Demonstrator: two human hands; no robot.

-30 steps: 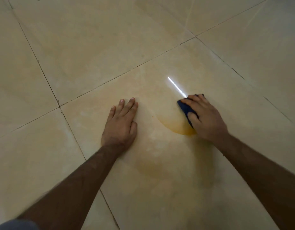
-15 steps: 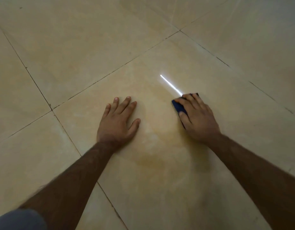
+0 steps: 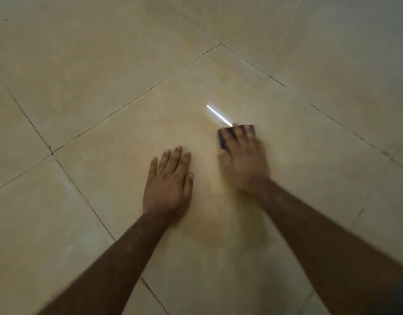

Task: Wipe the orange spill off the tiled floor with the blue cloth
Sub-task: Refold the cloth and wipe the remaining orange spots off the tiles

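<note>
Pressing flat on the blue cloth [image 3: 223,138], the right hand [image 3: 243,160] lies palm down with its fingers stretched forward over the fabric, thumb out to the side at the cloth's near-left corner, and the whole hand is smeared with motion blur; only the far edge and left side of the cloth peek out past the fingertips. Left hand [image 3: 168,180] is planted flat on the tiled floor [image 3: 82,64] just beside it, fingers straight and close together, thumb tucked along the edge, holding nothing. Orange spill [image 3: 209,226], what shows of it, is a faint yellowish haze on the same big tile, spread between the two hands and back between the forearms, no sharp edge to it. A thin bright light reflection [image 3: 218,115] streaks the glossy tile just beyond the cloth, its near end meeting the cloth's far edge. Dark grout lines [image 3: 128,105] cross the floor around the tile
</note>
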